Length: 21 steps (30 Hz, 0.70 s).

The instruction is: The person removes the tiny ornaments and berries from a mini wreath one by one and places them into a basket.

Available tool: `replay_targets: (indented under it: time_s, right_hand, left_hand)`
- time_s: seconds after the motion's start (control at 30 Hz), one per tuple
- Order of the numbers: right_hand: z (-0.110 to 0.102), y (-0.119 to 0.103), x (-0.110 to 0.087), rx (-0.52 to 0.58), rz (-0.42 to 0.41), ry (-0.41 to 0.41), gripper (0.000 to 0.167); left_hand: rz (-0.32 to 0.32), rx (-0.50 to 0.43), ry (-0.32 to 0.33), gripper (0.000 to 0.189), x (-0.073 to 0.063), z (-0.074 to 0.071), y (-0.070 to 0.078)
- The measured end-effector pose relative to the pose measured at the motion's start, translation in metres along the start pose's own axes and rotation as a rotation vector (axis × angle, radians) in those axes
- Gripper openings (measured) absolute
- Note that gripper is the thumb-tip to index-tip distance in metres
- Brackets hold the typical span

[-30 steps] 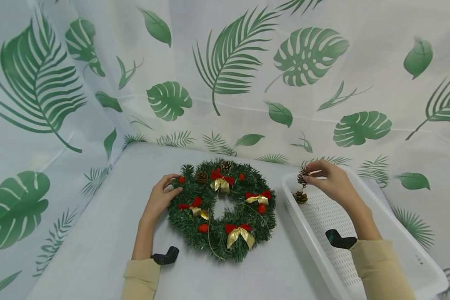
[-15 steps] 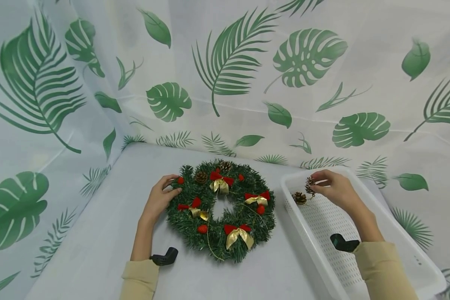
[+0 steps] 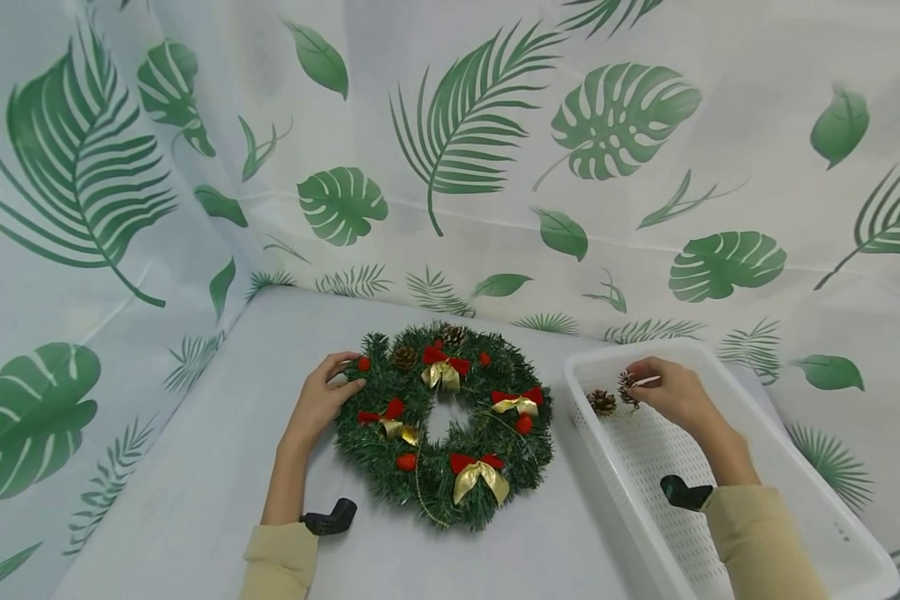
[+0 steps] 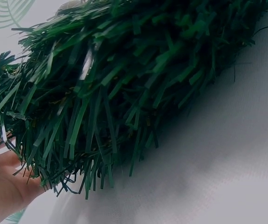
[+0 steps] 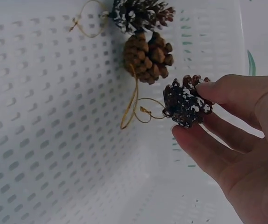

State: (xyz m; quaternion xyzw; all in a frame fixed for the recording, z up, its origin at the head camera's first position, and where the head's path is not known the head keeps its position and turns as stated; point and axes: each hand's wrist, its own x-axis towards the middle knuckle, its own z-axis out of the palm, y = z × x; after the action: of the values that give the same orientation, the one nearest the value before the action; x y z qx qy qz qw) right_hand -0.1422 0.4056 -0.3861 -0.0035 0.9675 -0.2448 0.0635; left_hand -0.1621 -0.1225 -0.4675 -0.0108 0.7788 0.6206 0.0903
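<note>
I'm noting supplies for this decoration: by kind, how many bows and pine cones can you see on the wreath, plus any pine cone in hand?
Red-and-gold bows on the wreath: 4
Wreath pine cones: 2
Held pine cone, in the right hand: 1
Total: 7

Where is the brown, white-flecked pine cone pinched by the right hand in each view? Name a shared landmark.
Head: pine cone, right of centre, in the right hand.
Left wrist: absent.
Right wrist: pine cone, right of centre.
Landmark: white cloth printed with green leaves, in all views.
</note>
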Motion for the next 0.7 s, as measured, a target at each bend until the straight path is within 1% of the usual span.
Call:
replay_targets:
  time_s: [0.37,0.7]
  right_hand:
    - [0.010,0.013,0.004,-0.007,-0.003,-0.009,0.038]
    - [0.014,0.017,0.005,-0.002,0.013,-0.018,0.039]
  left_hand:
    - [-0.002,-0.001,0.000,0.054,0.000,0.000,0.002]
    - [0.002,-0.001,0.007,0.053,-0.001,0.000,0.000]
